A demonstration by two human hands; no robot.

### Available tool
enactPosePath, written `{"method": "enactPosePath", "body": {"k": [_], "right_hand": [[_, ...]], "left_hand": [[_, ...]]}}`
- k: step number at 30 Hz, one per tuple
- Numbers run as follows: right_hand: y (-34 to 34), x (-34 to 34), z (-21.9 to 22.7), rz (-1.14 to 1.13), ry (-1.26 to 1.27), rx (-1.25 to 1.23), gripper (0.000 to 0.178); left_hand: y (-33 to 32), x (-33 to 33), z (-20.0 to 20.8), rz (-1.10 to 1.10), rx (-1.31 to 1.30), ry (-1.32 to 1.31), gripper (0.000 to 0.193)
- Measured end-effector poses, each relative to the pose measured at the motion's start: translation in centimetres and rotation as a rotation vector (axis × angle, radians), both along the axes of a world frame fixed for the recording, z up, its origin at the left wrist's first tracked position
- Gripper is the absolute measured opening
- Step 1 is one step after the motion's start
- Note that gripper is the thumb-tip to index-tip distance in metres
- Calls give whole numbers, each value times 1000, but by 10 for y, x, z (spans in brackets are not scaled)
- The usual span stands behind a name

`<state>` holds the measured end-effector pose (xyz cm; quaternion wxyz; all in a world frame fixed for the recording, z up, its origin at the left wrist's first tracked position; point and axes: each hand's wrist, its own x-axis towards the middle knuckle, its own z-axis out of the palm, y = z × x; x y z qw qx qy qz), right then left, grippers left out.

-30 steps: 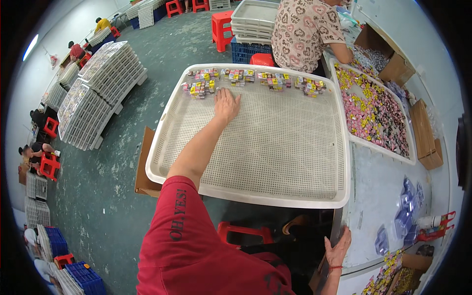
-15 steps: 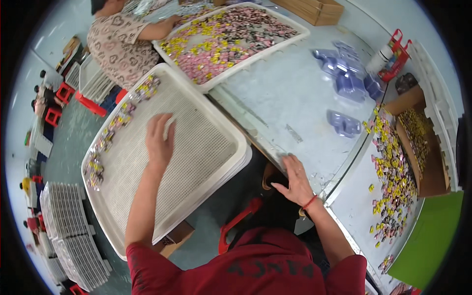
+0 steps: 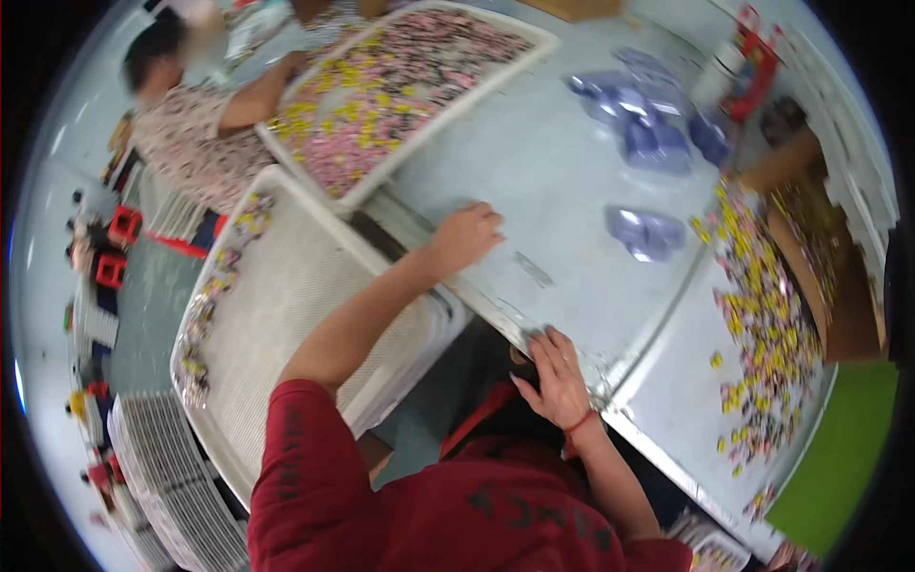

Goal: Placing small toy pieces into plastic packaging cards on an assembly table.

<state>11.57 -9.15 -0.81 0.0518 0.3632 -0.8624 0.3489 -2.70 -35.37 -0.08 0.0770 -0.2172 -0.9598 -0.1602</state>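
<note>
My left hand (image 3: 465, 238) is over the table's (image 3: 496, 181) left part, its fingers loosely bent, pointing right, and slightly blurred. Nothing shows in it. My right hand (image 3: 556, 381) lies on the table's near edge with fingers stretched out and thumb apart, holding nothing. Under my left forearm is a white mesh tray (image 3: 286, 315) stacked on others. Small wrapped pieces (image 3: 214, 291) in pink, yellow and dark colours line its left side. Ahead and right of my left hand, clear plastic moulded trays (image 3: 648, 234) rest on the table.
A second white tray (image 3: 355, 202) full of small wrapped pieces stands far left, beside a person (image 3: 205, 114) reaching into it. At right, a heap of such pieces (image 3: 762, 315) spreads before a cardboard box (image 3: 848, 286). Stacked trays (image 3: 172, 467) stand on the floor at left.
My left hand has moved right, from over the mesh tray to over the table. My right hand stays at the table edge. The view has shifted somewhat.
</note>
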Motion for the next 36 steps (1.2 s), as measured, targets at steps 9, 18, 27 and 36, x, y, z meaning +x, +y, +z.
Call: {"method": "enactPosePath", "body": {"k": [9,18,27,36], "right_hand": [[3,-6,-3,-19,-51,-156,56],[49,30,4,-170,-113,-177,52],[104,53,6,-303,-139,-294,51],[140,74,3,-372,-150,-366,49]], "left_hand": [[43,-19,5,-77,37,196,25],[221,-69,-7,-336,70,244,21],[221,-81,-2,-289,265,-64,18],[217,-78,4,-234,289,-160,15]]}}
